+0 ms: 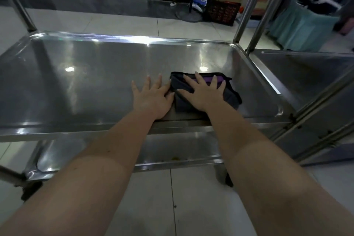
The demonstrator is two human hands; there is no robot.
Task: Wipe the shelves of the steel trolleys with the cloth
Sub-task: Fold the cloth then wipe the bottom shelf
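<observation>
Two hands point(153, 99), one cloth point(232, 95), two trolleys point(57, 74).

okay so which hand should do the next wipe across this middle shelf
Probably the right hand: it lies flat on the dark folded cloth. The left hand rests mostly on bare steel of the middle shelf, only its thumb side at the cloth's edge.

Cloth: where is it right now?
In the head view the cloth lies flat on the trolley's middle shelf, right of centre near the front edge, under the right hand. The left hand rests on the steel beside it.
</observation>
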